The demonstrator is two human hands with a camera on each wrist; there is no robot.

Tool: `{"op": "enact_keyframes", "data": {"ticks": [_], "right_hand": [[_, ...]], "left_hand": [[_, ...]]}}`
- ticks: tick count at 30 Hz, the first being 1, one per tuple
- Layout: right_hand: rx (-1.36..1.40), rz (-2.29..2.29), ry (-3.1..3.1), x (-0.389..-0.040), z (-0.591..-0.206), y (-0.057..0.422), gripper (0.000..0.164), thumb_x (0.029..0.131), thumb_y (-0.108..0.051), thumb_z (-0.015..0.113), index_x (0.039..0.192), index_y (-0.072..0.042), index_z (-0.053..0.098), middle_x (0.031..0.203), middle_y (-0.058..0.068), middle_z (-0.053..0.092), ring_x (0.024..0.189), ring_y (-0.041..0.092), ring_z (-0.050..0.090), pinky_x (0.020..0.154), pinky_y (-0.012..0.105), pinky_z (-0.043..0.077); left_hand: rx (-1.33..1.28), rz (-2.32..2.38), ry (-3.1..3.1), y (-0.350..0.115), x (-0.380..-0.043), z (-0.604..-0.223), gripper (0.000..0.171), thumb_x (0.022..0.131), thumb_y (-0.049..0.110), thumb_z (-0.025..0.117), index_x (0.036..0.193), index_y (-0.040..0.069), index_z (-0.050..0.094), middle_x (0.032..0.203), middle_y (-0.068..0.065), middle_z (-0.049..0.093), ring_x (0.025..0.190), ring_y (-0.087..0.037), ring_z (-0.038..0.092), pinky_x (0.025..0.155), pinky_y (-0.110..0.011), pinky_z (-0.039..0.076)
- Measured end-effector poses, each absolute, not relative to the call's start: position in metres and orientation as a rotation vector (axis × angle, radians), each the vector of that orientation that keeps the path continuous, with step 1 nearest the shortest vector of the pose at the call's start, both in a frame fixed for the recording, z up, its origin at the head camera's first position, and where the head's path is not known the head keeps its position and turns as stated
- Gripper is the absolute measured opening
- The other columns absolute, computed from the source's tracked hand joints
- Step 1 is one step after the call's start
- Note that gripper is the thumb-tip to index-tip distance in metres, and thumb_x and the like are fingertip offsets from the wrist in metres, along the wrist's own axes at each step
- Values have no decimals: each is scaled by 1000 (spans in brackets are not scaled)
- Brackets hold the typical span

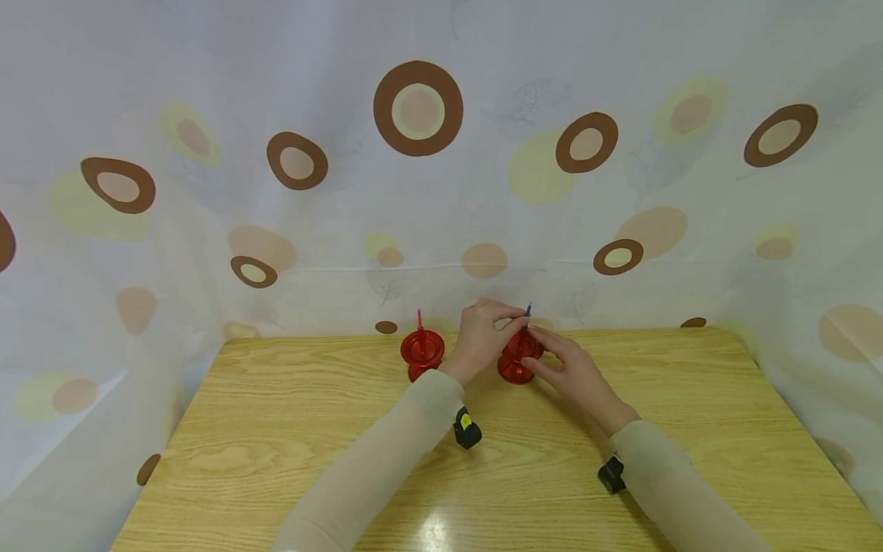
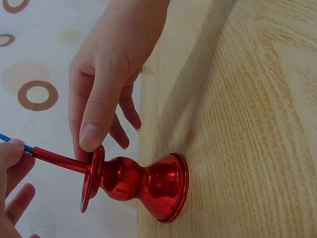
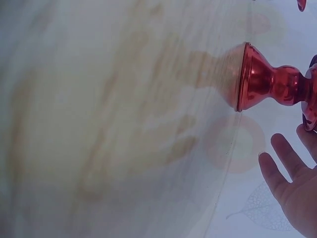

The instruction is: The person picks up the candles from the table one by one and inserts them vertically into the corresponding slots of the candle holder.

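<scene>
A shiny red candle holder (image 1: 515, 371) stands upright on the table, with a wide dish and a thin tube (image 2: 59, 159) rising from it. My left hand (image 1: 480, 337) pinches a thin blue candle (image 1: 528, 310) between thumb and finger, right at the top of that tube. The candle's lower end meets the tube mouth in the left wrist view. From the other side, my right hand (image 1: 576, 376) grips the rim of the dish, thumb on one face and a finger behind it. Its other fingers (image 3: 272, 171) are spread in the right wrist view.
Left of my left hand stands a second red candle holder (image 1: 422, 349), a thin pink candle (image 1: 419, 319) upright in it. Both are near the back edge of the wooden table (image 1: 290, 437). A patterned cloth (image 1: 428, 199) hangs directly behind.
</scene>
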State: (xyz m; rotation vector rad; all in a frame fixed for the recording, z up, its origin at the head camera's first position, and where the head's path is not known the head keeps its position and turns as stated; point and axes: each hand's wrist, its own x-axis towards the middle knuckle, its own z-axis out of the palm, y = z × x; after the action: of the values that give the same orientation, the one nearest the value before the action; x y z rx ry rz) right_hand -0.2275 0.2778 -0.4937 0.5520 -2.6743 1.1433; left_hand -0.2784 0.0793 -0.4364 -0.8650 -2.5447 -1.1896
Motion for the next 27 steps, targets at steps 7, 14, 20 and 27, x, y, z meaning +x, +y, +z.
{"op": "enact_keyframes", "data": {"ticks": [7, 14, 20, 27], "right_hand": [[550, 1134, -2681, -227, -493, 277, 60, 101, -18, 71, 153, 1, 49, 152, 22, 53, 130, 43, 58, 106, 62, 46], [536, 1138, -2691, -226, -492, 276, 59, 102, -19, 70, 154, -2, 49, 152, 21, 53, 131, 42, 58, 105, 63, 47], [531, 1127, -2700, -226, -491, 276, 59, 102, -22, 69, 154, -3, 49, 152, 20, 55, 130, 42, 58, 101, 64, 49], [511, 1146, -2715, -226, -492, 277, 61, 102, -24, 70, 156, -6, 48, 149, 18, 57, 125, 39, 60, 100, 64, 49]], "left_hand": [[-859, -1223, -2535, 79, -278, -438, 21, 101, 23, 72, 116, 13, 82, 112, 0, 79, 109, -19, 65, 103, -36, 48], [-861, -1248, -2538, 78, -278, -439, 22, 101, 25, 71, 117, 13, 82, 113, 0, 79, 110, -19, 65, 103, -36, 49], [-871, -1268, -2539, 77, -278, -438, 21, 101, 24, 71, 116, 13, 82, 113, 0, 79, 111, -19, 65, 101, -33, 50], [-885, -1263, -2585, 76, -276, -440, 25, 101, 24, 71, 122, 14, 79, 117, 2, 78, 116, -17, 63, 102, -31, 50]]}}
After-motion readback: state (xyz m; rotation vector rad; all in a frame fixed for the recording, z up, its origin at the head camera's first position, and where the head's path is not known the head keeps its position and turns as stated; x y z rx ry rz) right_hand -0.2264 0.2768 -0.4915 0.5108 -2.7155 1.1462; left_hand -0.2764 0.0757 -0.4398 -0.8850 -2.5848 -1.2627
